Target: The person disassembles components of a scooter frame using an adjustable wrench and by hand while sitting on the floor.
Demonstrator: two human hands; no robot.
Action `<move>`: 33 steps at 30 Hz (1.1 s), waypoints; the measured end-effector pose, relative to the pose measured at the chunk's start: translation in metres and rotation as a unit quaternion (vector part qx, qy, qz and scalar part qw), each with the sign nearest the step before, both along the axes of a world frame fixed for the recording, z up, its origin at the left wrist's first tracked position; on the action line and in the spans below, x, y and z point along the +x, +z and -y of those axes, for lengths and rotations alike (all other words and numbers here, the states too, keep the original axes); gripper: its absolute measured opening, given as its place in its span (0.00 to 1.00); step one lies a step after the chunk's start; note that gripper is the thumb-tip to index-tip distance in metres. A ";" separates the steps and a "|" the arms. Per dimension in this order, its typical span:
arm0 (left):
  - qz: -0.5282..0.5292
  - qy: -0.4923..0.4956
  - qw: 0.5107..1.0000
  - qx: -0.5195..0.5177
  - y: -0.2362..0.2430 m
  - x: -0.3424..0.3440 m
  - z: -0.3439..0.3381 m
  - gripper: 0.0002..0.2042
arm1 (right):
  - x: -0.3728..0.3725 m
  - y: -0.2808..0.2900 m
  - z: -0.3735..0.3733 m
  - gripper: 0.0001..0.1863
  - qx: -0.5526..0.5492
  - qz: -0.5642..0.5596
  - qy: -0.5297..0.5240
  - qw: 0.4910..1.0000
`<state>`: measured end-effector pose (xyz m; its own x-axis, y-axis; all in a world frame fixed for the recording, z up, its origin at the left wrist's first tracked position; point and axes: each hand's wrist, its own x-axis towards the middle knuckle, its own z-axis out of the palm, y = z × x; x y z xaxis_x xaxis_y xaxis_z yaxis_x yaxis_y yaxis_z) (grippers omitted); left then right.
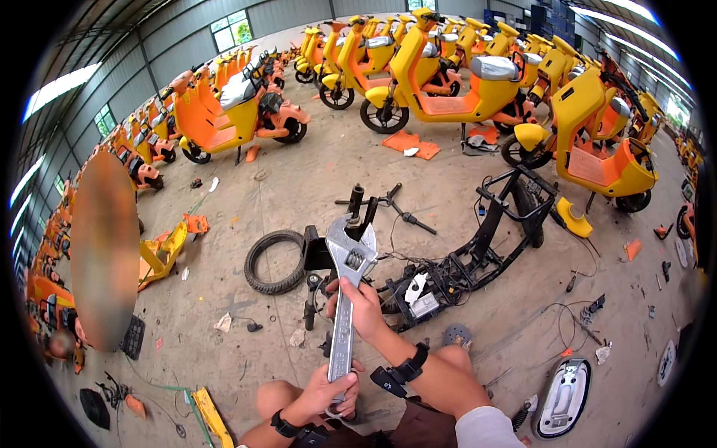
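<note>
A large silver adjustable wrench [343, 321] stands nearly upright in front of me, its jaws at the top. My left hand [328, 390] is closed round the lower end of its handle. Higher up, my right hand [360, 308] grips the shaft just below the jaws, thumb along the metal. Behind the jaws rises a dark metal tube [357, 200], part of a black piece standing there. Whether the jaws touch it I cannot tell. To the right lies a stripped black scooter frame [489, 239] with loose wiring and a silver box [425, 305].
A black tyre [255, 280] lies left of the wrench. Beyond it, a black branching metal part [407, 216] rests on the concrete floor. Yellow-orange scooters [448, 97] stand in rows behind. A white oval panel [562, 399] and yellow scraps [211, 418] lie near my legs.
</note>
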<state>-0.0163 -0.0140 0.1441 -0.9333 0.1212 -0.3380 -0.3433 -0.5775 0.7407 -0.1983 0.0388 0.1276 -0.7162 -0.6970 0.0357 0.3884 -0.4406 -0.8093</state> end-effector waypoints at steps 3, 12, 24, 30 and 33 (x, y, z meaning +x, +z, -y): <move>-0.027 0.065 0.984 0.163 0.018 0.003 -0.013 0.18 | 0.000 0.005 0.001 0.19 -0.019 0.046 0.006 0.999; -0.332 0.335 0.738 -0.482 -0.023 -0.043 -0.021 0.55 | 0.008 0.027 -0.001 0.20 -0.080 0.086 0.039 0.992; -0.512 0.386 0.617 -0.457 0.053 -0.102 -0.016 0.15 | 0.013 0.025 -0.014 0.24 -0.128 0.099 0.164 0.973; -0.381 0.617 0.660 -0.198 0.120 -0.117 -0.003 0.11 | 0.036 0.038 -0.027 0.23 0.013 -0.075 0.216 0.973; -0.432 0.629 0.636 -0.114 0.131 -0.107 0.020 0.10 | 0.041 0.019 -0.032 0.19 0.092 -0.189 0.249 0.945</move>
